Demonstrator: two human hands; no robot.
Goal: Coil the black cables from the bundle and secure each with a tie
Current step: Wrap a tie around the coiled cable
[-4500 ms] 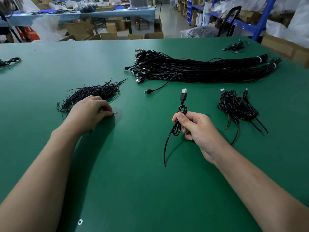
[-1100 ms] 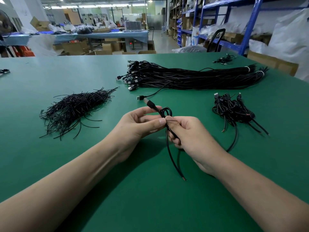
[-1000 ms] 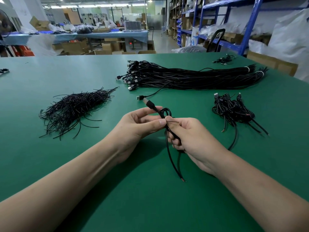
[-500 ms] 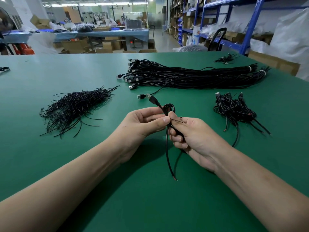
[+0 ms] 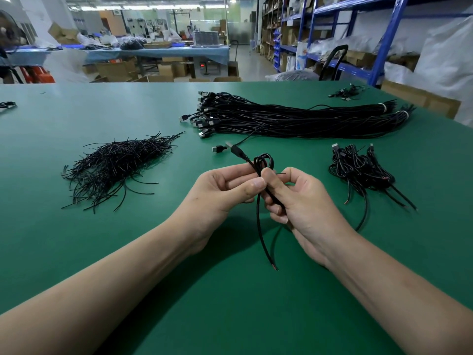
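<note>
Both my hands are closed on one cable, held in the air above the middle of the surface. My right hand grips the coil at its waist, fingers curled round it. My left hand pinches the same spot between thumb and forefinger. A small loop stands above my fingers, the plug points away toward the far edge, and the bare tail hangs toward the near edge. A thin tie pokes out sideways by my right forefinger. I judge I am partway through twisting it on, though I cannot tell how far it is wound.

As for what is done, a small heap of coiled cables lies toward the right edge. The long bundle along the far edge holds many times more, with pale bands at its right end and one stray cable reaching toward me. The pile of ties toward the left edge is plentiful. I reckon the job is in its early part.

The surface is a wide, plain green top. Beyond its far edge is a workshop: a long table with a blue cover, cardboard boxes below it, blue shelves on the right, and white sacks past the far right corner.
</note>
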